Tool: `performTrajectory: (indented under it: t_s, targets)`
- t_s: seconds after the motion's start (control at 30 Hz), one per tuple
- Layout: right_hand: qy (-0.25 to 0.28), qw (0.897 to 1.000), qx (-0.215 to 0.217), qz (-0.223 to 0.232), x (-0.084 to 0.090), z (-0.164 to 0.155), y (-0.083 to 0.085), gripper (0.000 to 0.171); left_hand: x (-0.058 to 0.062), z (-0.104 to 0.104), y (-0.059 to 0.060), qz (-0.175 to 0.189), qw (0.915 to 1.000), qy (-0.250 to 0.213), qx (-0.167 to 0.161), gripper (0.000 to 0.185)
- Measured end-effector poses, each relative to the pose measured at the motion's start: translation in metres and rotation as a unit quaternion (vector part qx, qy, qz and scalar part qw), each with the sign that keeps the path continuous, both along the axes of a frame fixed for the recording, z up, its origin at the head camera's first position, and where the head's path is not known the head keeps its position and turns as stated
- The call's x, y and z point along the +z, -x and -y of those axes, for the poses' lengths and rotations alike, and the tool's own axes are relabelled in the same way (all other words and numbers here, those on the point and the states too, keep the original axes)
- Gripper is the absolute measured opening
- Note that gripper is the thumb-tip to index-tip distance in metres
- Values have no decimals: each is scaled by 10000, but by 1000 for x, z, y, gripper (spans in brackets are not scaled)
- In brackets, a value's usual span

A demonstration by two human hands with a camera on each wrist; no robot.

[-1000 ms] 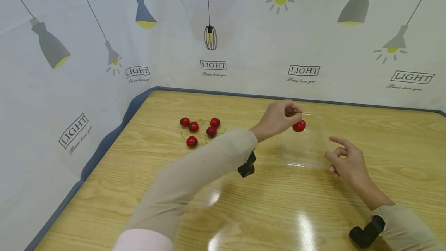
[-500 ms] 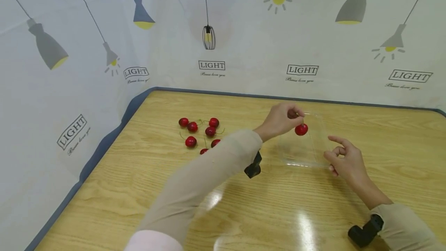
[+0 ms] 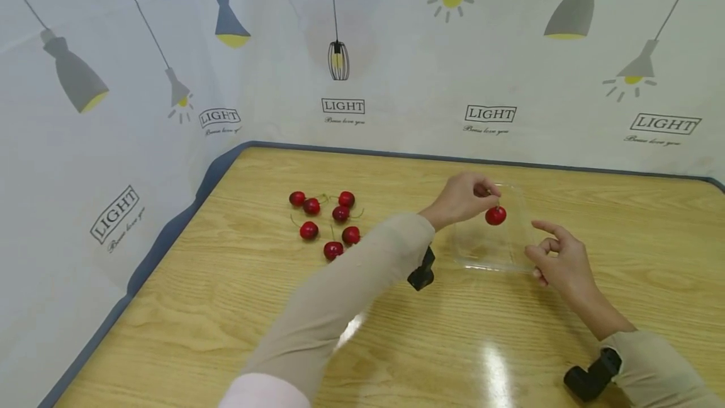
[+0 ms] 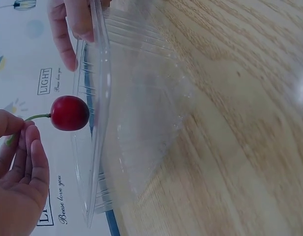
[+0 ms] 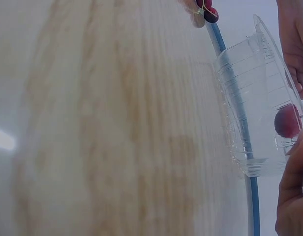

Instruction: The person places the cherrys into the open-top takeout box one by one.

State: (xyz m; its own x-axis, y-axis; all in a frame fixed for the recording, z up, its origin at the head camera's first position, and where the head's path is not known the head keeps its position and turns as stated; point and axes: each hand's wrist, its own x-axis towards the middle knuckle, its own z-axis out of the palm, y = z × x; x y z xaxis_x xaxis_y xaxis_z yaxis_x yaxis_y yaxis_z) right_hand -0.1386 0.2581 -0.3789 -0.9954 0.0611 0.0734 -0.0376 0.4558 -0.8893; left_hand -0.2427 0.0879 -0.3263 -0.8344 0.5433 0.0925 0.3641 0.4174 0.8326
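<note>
My left hand pinches a red cherry by its green stem. The fruit hangs free below the fingertips, over the mouth of a clear plastic container. In the left wrist view, the cherry overlaps the container's rim. At the container's right side, my right hand holds the edge with thumb and fingers, its index finger stretched out along it. Through the clear wall in the right wrist view, the cherry shows close to the right thumb.
Several stemmed cherries lie loose on the wooden table, left of the container. My left sleeve passes just in front of the nearest ones. A printed curtain with lamp pictures stands behind the table's far edge.
My left hand has moved slightly right and toward me, bringing the cherry lower over the container. Two cherries came out from behind the left sleeve. The right hand stays at the container's edge.
</note>
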Motion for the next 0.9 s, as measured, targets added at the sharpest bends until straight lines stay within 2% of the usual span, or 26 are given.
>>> performTrajectory:
  t_s: [0.27,0.43,0.67,0.9]
  targets:
    - [-53,10000,-65,25,1,0,0,51,-4,-5,3,101,9994,197,-262,11]
    - [-55,10000,-68,12,2,1,0,51,-2,-6,5,212,9981,466,-340,9]
    - [-63,9999,-91,5,2,0,-1,51,1,-8,8,232,9967,591,-503,12]
    - [115,9999,-21,38,1,-1,1,52,-2,-9,10,420,9933,774,-753,13]
